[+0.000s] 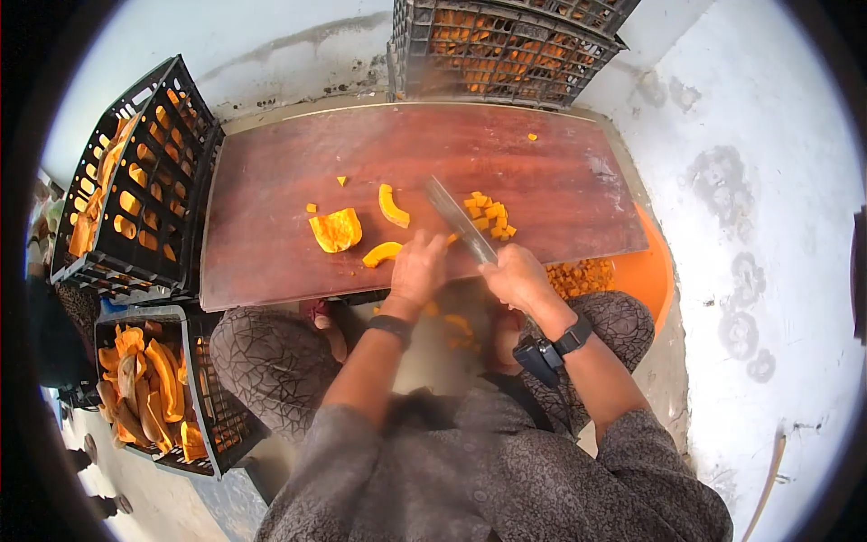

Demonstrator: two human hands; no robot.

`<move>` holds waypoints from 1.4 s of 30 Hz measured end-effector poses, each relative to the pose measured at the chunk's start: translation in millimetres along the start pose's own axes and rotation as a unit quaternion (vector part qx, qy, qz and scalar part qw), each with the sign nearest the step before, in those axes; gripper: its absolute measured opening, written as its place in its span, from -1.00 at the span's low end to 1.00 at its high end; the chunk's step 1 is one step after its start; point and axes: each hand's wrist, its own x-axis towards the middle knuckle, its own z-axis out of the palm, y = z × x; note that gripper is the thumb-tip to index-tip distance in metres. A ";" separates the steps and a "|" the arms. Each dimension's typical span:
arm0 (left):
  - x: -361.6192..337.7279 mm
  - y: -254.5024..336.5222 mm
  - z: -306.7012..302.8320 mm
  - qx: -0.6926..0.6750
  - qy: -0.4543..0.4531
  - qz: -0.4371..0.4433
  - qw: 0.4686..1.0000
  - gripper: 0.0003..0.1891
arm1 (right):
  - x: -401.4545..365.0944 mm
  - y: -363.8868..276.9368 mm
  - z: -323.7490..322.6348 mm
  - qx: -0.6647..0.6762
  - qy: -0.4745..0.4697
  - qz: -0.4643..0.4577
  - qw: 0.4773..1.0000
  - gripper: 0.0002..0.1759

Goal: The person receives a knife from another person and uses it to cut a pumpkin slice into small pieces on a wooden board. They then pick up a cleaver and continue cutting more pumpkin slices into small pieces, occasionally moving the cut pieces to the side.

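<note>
My right hand (517, 274) is wrapped round the handle of a knife (461, 219), whose blade points up and left over the red-brown board (271, 199). Close to the left of the blade is my left hand (420, 266), its fingers bent down at a small orange piece (452, 239) that is mostly hidden. Cut orange cubes (488, 215) lie just right of the blade. Two curved pumpkin slices (393, 208) (383, 254) and a larger pumpkin chunk (336, 231) rest left of my hands.
Black crates with pumpkin pieces stand at the left (149, 194), lower left (203, 388) and behind the board (506, 54). An orange tub (652, 271) with diced pieces (582, 277) sits under the board's right edge. A white wall (759, 181) bounds the right.
</note>
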 end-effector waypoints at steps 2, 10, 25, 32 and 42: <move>0.5 0.5 -0.2 -0.001 -0.001 0.000 1.000 -0.89 | -0.6 -2.3 -1.8 -0.001 -0.006 0.006 1.000 -0.65; 1.3 3.2 -2.6 0.010 -0.013 -0.004 1.000 -0.92 | -2.8 -6.7 -1.8 -0.025 -0.008 0.018 0.999 -0.68; 2.3 6.9 -5.8 -0.018 -0.011 0.006 1.000 -0.85 | 24.5 -36.8 -3.2 -0.046 -0.098 0.066 0.992 -0.83; -0.6 -2.9 1.1 -0.031 0.006 0.017 0.999 -0.65 | 20.2 -8.5 4.3 0.128 -0.049 0.088 0.987 -0.70; -2.3 -2.2 0.3 -0.040 -0.007 -0.023 0.999 -0.70 | -0.3 -4.0 -0.9 0.060 -0.003 -0.002 0.998 -0.61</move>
